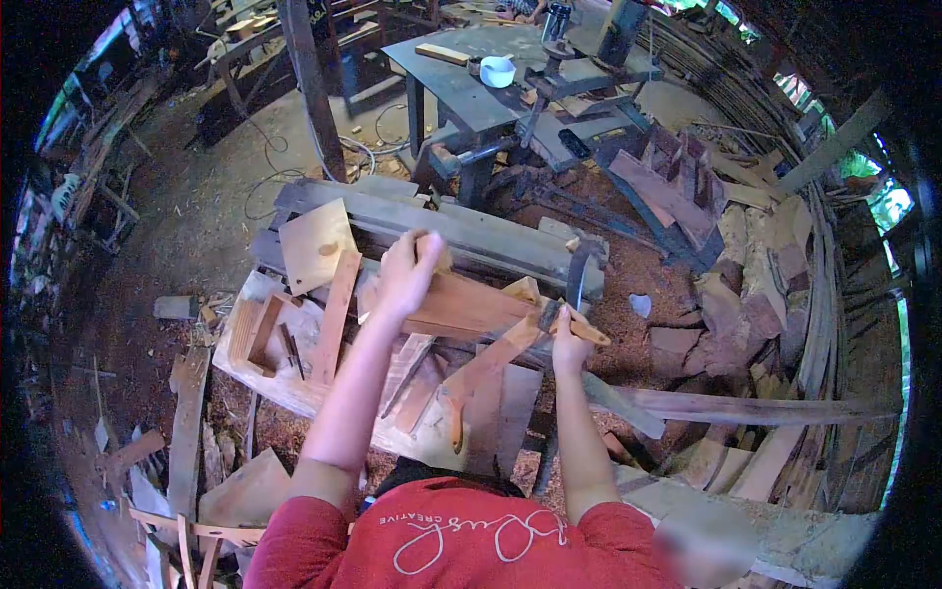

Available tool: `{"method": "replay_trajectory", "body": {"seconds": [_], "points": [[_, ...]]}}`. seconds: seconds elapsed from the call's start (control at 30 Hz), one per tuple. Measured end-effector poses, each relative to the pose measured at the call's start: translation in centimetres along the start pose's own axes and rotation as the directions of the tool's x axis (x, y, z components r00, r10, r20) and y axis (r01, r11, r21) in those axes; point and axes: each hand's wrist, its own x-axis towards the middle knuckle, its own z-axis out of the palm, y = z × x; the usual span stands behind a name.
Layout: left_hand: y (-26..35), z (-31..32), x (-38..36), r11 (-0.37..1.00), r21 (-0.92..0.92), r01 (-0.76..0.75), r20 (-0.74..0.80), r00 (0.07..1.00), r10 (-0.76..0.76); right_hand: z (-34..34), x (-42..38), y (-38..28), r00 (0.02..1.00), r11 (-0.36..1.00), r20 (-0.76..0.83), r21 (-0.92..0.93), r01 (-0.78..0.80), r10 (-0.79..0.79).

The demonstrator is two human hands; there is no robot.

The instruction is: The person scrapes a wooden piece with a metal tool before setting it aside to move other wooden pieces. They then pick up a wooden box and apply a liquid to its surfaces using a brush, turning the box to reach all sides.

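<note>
My left hand (410,270) is curled over the left end of a reddish wooden board (471,309), which lies aslant across the workbench (294,383). At the board's right end, my right hand (571,346) grips a paintbrush (589,332) by its wooden handle, with the metal band and bristle end pointing left over the wood. Below the board, an orange-handled tool (456,427) lies on another wooden strip (471,368). A pale square panel (317,245) leans left of my left hand, beside a narrow plank (337,319).
Behind the bench stands a metal-topped table (442,88) with a white bowl (497,71) on it. A dark wooden post (312,88) rises at the back left. Timber offcuts (765,275) are heaped at right, and shavings cover the floor. A long plank (746,405) extends rightward.
</note>
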Motion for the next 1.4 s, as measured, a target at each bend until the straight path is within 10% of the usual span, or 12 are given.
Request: {"method": "replay_trajectory", "body": {"seconds": [0.07, 0.2, 0.53, 0.83, 1.03, 1.17, 1.4], "points": [[-2.7, 0.1, 0.5, 0.802, 0.134, -0.582, -0.006, 0.809, 0.587, 0.1, 0.5, 0.1, 1.000, 1.000, -0.003, -0.009, -0.027, 0.027], [-3.0, -1.1, 0.1, 0.670, 0.227, -0.707, 0.158, 0.705, 0.691, 0.4, 1.5, 0.3, 1.000, 0.995, 0.000, -0.096, -0.007, 0.007], [-4.1, 0.3, -1.3, 0.957, 0.138, -0.256, -0.070, 0.961, 0.268, 2.0, 1.7, 1.5, 1.000, 0.999, -0.016, 0.044, -0.025, 0.026], [-7.9, 1.3, -2.0, 0.988, 0.143, -0.053, -0.085, 0.994, 0.065, 5.9, -0.7, 2.7, 0.958, 0.851, 0.161, -0.440, 0.286, -0.239], [-7.9, 1.2, -1.7, 0.970, 0.241, -0.017, -0.107, 0.993, 0.044, 7.9, -2.5, -3.4, 0.918, 0.999, 0.394, -0.011, -0.032, 0.033], [-7.7, 1.2, -1.7, 0.952, 0.304, -0.029, -0.102, 0.993, 0.063, 8.5, -1.8, -3.3, 0.806, 0.794, 0.582, 0.441, -0.419, 0.102], [-7.3, -0.2, -1.3, 0.954, 0.294, 0.053, -0.115, 0.993, -0.020, 5.5, -0.5, 8.4, 0.874, 0.847, 0.252, 0.243, -0.474, 0.416]]}}
